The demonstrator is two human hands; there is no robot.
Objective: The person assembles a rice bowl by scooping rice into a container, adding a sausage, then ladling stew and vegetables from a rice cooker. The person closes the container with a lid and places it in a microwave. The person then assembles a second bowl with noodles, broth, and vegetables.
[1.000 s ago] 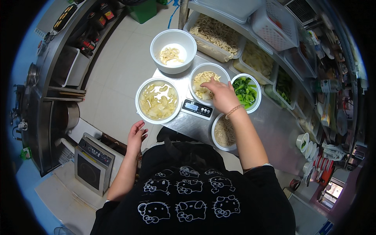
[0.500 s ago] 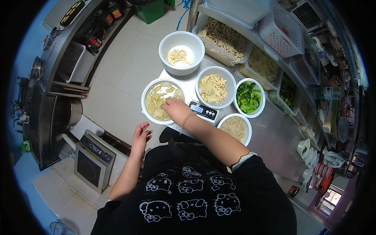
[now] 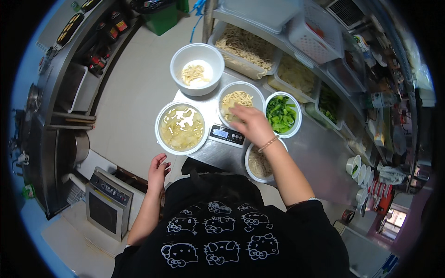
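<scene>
My right hand (image 3: 252, 123) hangs over a white tub (image 3: 260, 90) holding pale yellow noodle-like strips (image 3: 237, 97) and some translucent slices. Thumb and fingers look apart, though partly blurred, and I see nothing clearly held. This tub stands at the kitchen scale (image 3: 226, 135), whose lit display faces me. Left of it, a white tub (image 3: 160, 139) contains pale slices in liquid (image 3: 181, 127). My left hand (image 3: 158, 171), empty with loosely bent, parted fingers, hovers off the table's near edge, below that tub.
A deeper white tub (image 3: 176, 74) with a few pale strips stands at the back. To the right are chopped greens (image 3: 281, 113) and thin noodles (image 3: 259, 163) in tubs. Food bins (image 3: 245, 48) line the shelf. An oven-like appliance (image 3: 107, 206) stands at lower left.
My right hand has moved right, from the tub of slices in liquid to the tub at the scale. My left hand stays near the table edge. The whole view has shifted slightly.
</scene>
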